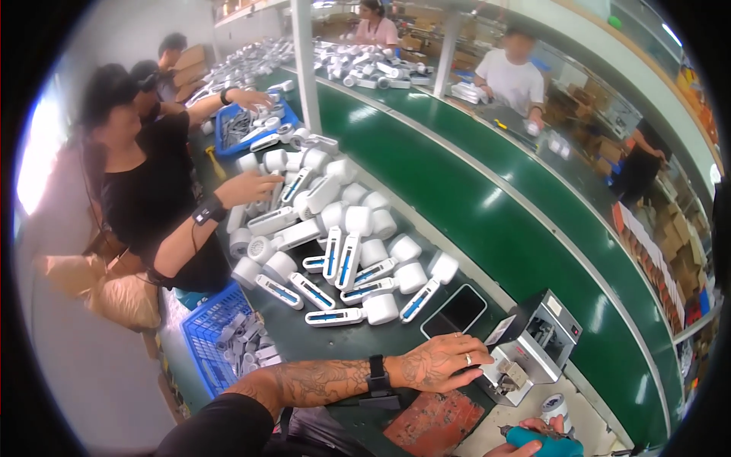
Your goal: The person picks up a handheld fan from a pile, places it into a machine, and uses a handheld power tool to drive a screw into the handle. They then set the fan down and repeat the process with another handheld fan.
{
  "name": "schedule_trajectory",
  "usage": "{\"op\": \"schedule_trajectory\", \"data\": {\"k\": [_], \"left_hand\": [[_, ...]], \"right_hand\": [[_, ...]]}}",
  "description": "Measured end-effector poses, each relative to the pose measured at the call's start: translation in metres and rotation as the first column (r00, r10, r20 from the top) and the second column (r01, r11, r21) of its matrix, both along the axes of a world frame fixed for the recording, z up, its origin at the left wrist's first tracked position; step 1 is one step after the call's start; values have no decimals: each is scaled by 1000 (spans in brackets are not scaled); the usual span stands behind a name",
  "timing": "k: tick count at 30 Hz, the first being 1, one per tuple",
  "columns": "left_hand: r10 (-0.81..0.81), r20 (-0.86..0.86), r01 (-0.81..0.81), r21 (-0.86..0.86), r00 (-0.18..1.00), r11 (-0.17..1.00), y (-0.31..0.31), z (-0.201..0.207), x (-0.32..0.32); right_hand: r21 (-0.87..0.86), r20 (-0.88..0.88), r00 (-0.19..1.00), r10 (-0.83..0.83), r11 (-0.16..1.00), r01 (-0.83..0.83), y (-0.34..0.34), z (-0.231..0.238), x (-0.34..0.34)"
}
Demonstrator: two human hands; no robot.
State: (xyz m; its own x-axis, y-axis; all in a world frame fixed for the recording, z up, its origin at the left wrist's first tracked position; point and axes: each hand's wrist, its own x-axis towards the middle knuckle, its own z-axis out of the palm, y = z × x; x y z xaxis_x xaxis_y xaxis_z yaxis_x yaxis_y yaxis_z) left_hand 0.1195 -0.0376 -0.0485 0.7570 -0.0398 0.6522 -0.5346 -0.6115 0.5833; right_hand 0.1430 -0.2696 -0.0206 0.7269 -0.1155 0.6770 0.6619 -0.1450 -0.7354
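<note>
Head view: at five o'clock, my left hand (440, 362) reaches to a silver machine (542, 343), fingers extended and slightly apart; with the thumb hidden, I cannot tell whether it pinches something or only rests there. Lower on the same side, my right hand (525, 448) is clamped on a teal tool (521, 436), apparently wrapped round its body for steadiness, with a white round part (554, 406) just beyond, at one o'clock from it. The machine stands at four o'clock, likely to keep it within easy reach. White units (347, 260) heap from the middle of the table (297, 335) toward eleven o'clock, perhaps so that a co-worker (145, 183) at ten o'clock can reach them too. At eight o'clock, a blue basket (199, 331) presumably keeps loose grey parts (245, 339) from scattering.
</note>
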Motion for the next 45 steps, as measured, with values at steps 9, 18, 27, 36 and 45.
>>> {"op": "schedule_trajectory", "data": {"k": [9,18,27,36,45], "left_hand": [[-31,46,33,-43,998,999,-2,0,6],[19,24,-20,20,1000,1000,1,2,-4],[130,125,-138,59,984,989,-25,29,1],[-131,-249,200,272,959,941,-185,33,58],[51,-347,74,338,937,938,-242,-10,109]], "right_hand": [[-31,42,990,-136,990,137,-10,-18,5],[85,-53,999,8,996,-4,12,-1,-2],[247,-236,931,279,944,-220,-23,14,-31],[176,-375,921,102,984,-37,-96,10,-105],[173,-375,926,39,984,29,-100,13,-111]]}}
